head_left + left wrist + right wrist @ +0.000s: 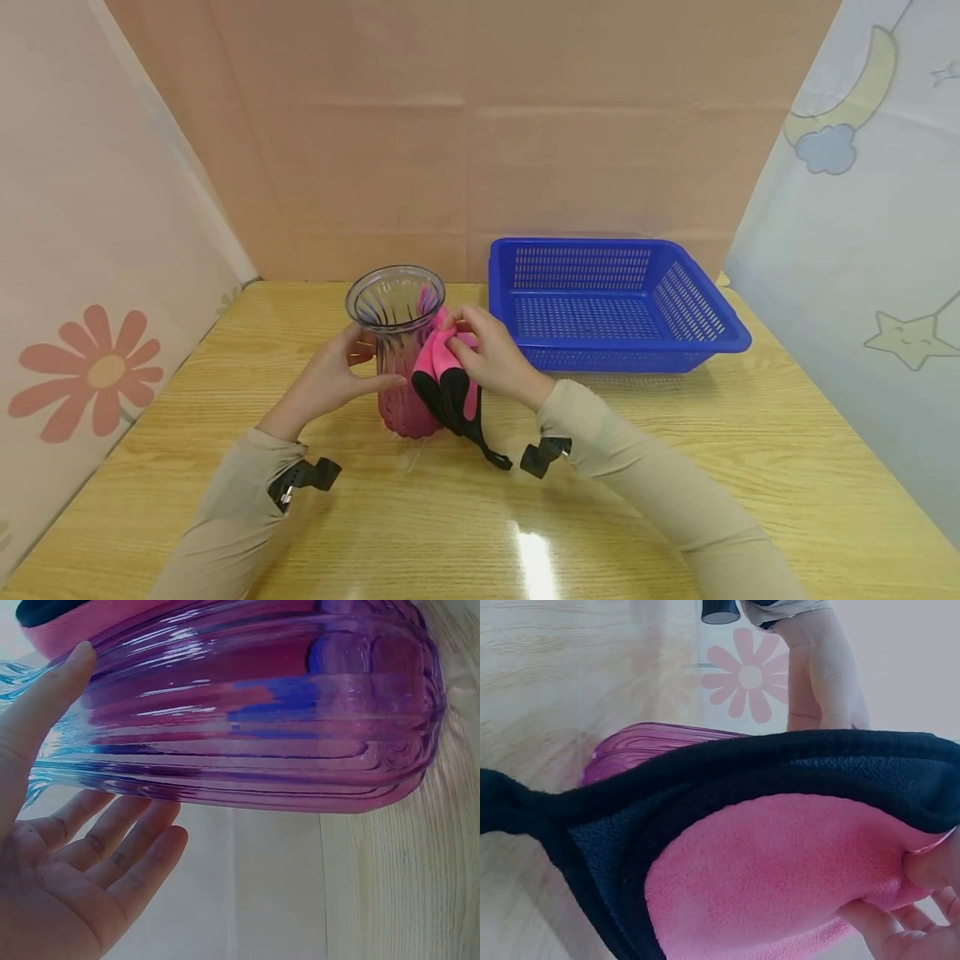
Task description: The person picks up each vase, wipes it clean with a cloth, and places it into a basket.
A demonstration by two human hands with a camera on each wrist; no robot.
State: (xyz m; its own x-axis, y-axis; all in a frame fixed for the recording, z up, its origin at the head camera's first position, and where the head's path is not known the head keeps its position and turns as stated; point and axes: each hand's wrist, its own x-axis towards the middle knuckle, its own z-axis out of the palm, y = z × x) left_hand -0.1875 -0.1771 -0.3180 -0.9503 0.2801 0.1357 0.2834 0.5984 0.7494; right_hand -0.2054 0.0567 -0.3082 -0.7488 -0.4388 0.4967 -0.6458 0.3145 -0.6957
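An upright ribbed glass vase, clear at its flared rim and pinkish purple below, stands on the table. My left hand holds it from the left, thumb across the near side and fingers along the far side. With thumb and fingers, my right hand pinches a pink fleece cloth with black edging and a black strap-like tail. The bunched cloth overlaps the vase's right side just under the rim in the head view, its tail hanging toward the table.
A blue perforated plastic basket stands behind and right of the vase. The wood-grain table is backed by a peach sheet, with printed panels left and right. Dark straps circle both sleeves.
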